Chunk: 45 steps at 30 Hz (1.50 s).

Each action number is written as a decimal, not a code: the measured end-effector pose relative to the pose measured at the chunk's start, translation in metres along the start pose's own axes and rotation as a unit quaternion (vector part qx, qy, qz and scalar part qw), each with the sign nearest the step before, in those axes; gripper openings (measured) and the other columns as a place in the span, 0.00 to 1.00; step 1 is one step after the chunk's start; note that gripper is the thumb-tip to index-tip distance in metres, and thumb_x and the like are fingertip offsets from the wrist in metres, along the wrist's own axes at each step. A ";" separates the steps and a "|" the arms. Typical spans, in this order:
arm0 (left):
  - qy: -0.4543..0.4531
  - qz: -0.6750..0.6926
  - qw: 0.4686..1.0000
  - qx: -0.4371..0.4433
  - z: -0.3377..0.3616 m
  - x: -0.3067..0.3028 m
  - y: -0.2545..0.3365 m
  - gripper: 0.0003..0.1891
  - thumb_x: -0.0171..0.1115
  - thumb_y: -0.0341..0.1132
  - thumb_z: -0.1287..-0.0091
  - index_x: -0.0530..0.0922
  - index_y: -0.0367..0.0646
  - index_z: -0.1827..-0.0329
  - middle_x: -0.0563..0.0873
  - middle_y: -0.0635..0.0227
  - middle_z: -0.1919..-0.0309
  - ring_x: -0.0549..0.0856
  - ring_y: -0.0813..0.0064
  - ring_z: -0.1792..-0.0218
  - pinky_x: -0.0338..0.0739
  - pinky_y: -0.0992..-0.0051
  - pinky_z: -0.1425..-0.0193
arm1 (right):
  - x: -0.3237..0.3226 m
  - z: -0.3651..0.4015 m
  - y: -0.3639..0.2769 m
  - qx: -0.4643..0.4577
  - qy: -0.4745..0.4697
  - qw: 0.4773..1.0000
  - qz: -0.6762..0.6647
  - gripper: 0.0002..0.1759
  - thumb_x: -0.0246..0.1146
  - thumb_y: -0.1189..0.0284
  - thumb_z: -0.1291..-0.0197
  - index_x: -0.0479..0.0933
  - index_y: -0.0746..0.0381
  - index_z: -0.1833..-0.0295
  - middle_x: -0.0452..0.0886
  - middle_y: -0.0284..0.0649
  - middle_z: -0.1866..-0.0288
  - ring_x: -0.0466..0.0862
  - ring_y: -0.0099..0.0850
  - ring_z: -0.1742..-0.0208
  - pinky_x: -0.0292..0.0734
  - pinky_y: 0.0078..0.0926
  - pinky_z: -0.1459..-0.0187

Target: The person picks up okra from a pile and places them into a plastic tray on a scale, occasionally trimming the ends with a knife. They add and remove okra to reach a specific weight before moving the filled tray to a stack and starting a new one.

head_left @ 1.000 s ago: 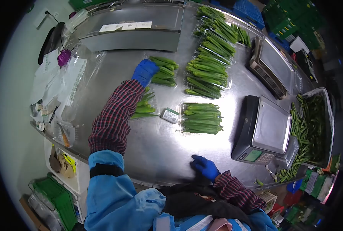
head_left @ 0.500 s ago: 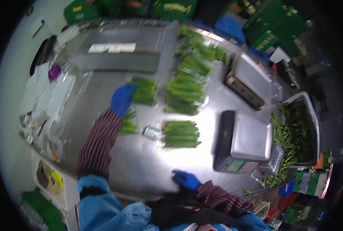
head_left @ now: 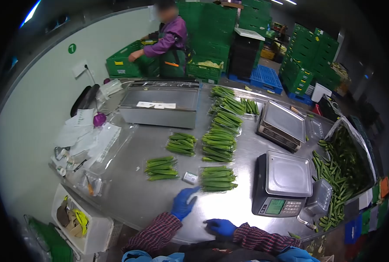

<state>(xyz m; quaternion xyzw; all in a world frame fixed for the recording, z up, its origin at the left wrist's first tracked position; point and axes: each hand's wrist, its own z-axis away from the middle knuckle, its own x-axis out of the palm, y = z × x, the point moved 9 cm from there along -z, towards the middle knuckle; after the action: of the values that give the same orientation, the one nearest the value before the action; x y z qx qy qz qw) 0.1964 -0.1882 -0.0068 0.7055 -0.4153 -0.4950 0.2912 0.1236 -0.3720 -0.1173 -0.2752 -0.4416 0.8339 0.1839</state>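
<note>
Blue left fingers [head_left: 191,191] parted, unladen, okra pack [head_left: 218,178] just beside their tips, right fingers [head_left: 214,223] unclenched

The left hand [head_left: 184,203], blue-gloved with fingers slightly spread, is nearest a small white packet [head_left: 190,177] and a clear tray of okra [head_left: 218,179] on the steel table [head_left: 124,183]. The blue-gloved right hand [head_left: 221,227] is near the table's front edge, left of a digital scale [head_left: 286,174]. Loose okra [head_left: 334,192] lies right of it. At the back, a person [head_left: 173,37] in purple sleeves reaches to a green crate [head_left: 118,66].
</note>
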 end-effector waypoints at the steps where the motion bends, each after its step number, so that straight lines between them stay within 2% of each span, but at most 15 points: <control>1: -0.030 -0.003 1.000 -0.004 0.006 0.010 0.012 0.20 0.64 0.30 0.38 0.78 0.46 0.41 0.83 0.60 0.51 0.81 0.60 0.49 0.75 0.66 0.42 | 0.002 0.003 0.002 -0.008 -0.004 1.000 -0.001 0.22 0.57 0.59 0.36 0.76 0.51 0.37 0.84 0.43 0.52 0.84 0.32 0.55 0.77 0.29 0.49; 5: 0.004 -0.025 0.999 0.036 -0.009 0.005 0.074 0.26 0.66 0.29 0.40 0.73 0.45 0.37 0.80 0.59 0.44 0.78 0.60 0.42 0.71 0.66 0.37 | 0.001 0.021 0.004 -0.046 0.027 0.999 -0.004 0.20 0.56 0.62 0.35 0.76 0.53 0.39 0.83 0.44 0.48 0.83 0.38 0.49 0.75 0.32 0.44; 8: 0.146 -0.013 0.977 0.155 -0.045 -0.049 0.173 0.33 0.67 0.24 0.44 0.65 0.37 0.33 0.72 0.56 0.37 0.71 0.62 0.35 0.62 0.66 0.30 | -0.010 0.035 0.014 -0.044 0.063 0.995 0.066 0.22 0.56 0.59 0.35 0.76 0.56 0.39 0.82 0.44 0.45 0.82 0.42 0.48 0.75 0.36 0.44; 11: 0.266 0.083 0.912 0.300 -0.056 -0.128 0.293 0.49 0.74 0.35 0.47 0.51 0.34 0.26 0.63 0.53 0.31 0.67 0.57 0.33 0.59 0.63 0.28 | -0.015 0.048 0.047 -0.018 0.098 0.995 0.014 0.23 0.57 0.58 0.36 0.75 0.56 0.39 0.82 0.45 0.45 0.82 0.42 0.48 0.75 0.36 0.43; 12: 0.309 0.130 0.884 0.326 -0.046 -0.153 0.335 0.56 0.78 0.40 0.51 0.48 0.35 0.24 0.61 0.52 0.30 0.68 0.57 0.33 0.60 0.62 0.27 | -0.015 0.055 0.053 -0.018 0.107 0.993 0.038 0.24 0.60 0.58 0.35 0.74 0.57 0.37 0.83 0.44 0.46 0.83 0.35 0.48 0.76 0.30 0.45; 13: 0.342 0.260 0.806 0.408 -0.032 -0.175 0.367 0.33 0.54 0.34 0.32 0.52 0.37 0.26 0.62 0.49 0.30 0.66 0.45 0.32 0.64 0.59 0.27 | -0.013 0.059 0.062 -0.026 0.107 0.994 0.018 0.25 0.60 0.58 0.35 0.74 0.57 0.36 0.83 0.43 0.47 0.83 0.34 0.49 0.76 0.30 0.44; 15: 0.460 0.284 0.731 0.416 -0.014 -0.198 0.411 0.29 0.43 0.28 0.29 0.48 0.38 0.25 0.58 0.44 0.28 0.63 0.39 0.30 0.63 0.57 0.26 | -0.010 0.073 0.069 -0.018 0.102 0.995 -0.006 0.24 0.58 0.57 0.36 0.75 0.55 0.38 0.83 0.45 0.47 0.83 0.39 0.48 0.75 0.33 0.44; 20: 0.472 0.308 0.688 0.458 0.007 -0.179 0.439 0.29 0.46 0.30 0.29 0.50 0.37 0.26 0.61 0.44 0.30 0.65 0.44 0.32 0.63 0.58 0.27 | -0.013 0.095 0.083 0.023 0.099 0.994 -0.025 0.24 0.57 0.58 0.36 0.75 0.54 0.37 0.83 0.45 0.47 0.83 0.38 0.47 0.75 0.32 0.43; 26: 0.455 0.308 0.714 0.434 0.007 -0.143 0.441 0.29 0.49 0.33 0.29 0.52 0.36 0.28 0.64 0.45 0.33 0.68 0.49 0.34 0.64 0.59 0.28 | -0.013 0.125 0.091 0.040 0.101 0.992 -0.062 0.24 0.57 0.59 0.36 0.74 0.57 0.37 0.79 0.46 0.42 0.80 0.41 0.43 0.72 0.34 0.39; 33: 0.459 0.381 0.761 0.253 -0.027 -0.066 0.389 0.29 0.52 0.35 0.30 0.55 0.35 0.29 0.67 0.45 0.35 0.70 0.54 0.36 0.64 0.60 0.29 | -0.016 0.133 0.122 -0.028 0.080 0.996 0.008 0.24 0.56 0.57 0.35 0.73 0.55 0.36 0.80 0.43 0.42 0.81 0.35 0.46 0.72 0.30 0.41; 34: 0.232 0.228 0.908 0.263 -0.050 -0.017 0.377 0.30 0.60 0.32 0.36 0.62 0.38 0.32 0.72 0.50 0.38 0.74 0.58 0.39 0.67 0.63 0.32 | -0.020 0.134 0.125 -0.037 0.089 0.995 0.021 0.24 0.56 0.57 0.35 0.73 0.55 0.36 0.80 0.43 0.43 0.81 0.35 0.46 0.73 0.30 0.42; 35: -0.016 0.046 0.970 0.239 -0.053 0.051 0.341 0.31 0.68 0.29 0.43 0.69 0.41 0.34 0.77 0.55 0.42 0.77 0.62 0.42 0.70 0.66 0.36 | -0.021 0.137 0.124 -0.044 0.095 0.994 0.029 0.24 0.56 0.57 0.35 0.73 0.55 0.36 0.81 0.43 0.44 0.82 0.36 0.47 0.73 0.30 0.43; 38: -0.279 0.086 0.948 -0.128 0.041 0.166 0.181 0.21 0.63 0.26 0.37 0.76 0.41 0.39 0.82 0.65 0.44 0.81 0.71 0.44 0.73 0.71 0.37 | -0.031 0.149 0.125 0.007 0.065 0.998 -0.016 0.25 0.56 0.58 0.35 0.73 0.55 0.36 0.82 0.43 0.46 0.82 0.36 0.47 0.73 0.30 0.42; 41: -0.348 0.110 0.917 -0.160 0.134 0.208 0.176 0.18 0.62 0.29 0.34 0.77 0.41 0.40 0.82 0.64 0.44 0.81 0.72 0.44 0.73 0.71 0.36 | -0.036 0.157 0.141 0.021 0.055 0.998 -0.008 0.25 0.58 0.57 0.38 0.74 0.56 0.38 0.81 0.45 0.46 0.81 0.42 0.45 0.74 0.36 0.42; 45: -0.323 0.138 0.916 -0.191 0.167 0.249 0.204 0.17 0.61 0.32 0.33 0.78 0.43 0.41 0.83 0.62 0.45 0.82 0.67 0.46 0.74 0.69 0.38 | -0.037 0.162 0.164 -0.038 0.057 0.995 -0.067 0.27 0.61 0.55 0.40 0.75 0.59 0.40 0.82 0.49 0.47 0.82 0.40 0.45 0.75 0.37 0.43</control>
<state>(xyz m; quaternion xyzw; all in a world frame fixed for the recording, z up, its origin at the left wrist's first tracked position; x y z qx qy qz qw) 0.0194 -0.5049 -0.0096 0.3736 -0.4776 -0.7210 0.3354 0.0418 -0.5841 -0.1694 -0.2992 -0.4793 0.7851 0.2536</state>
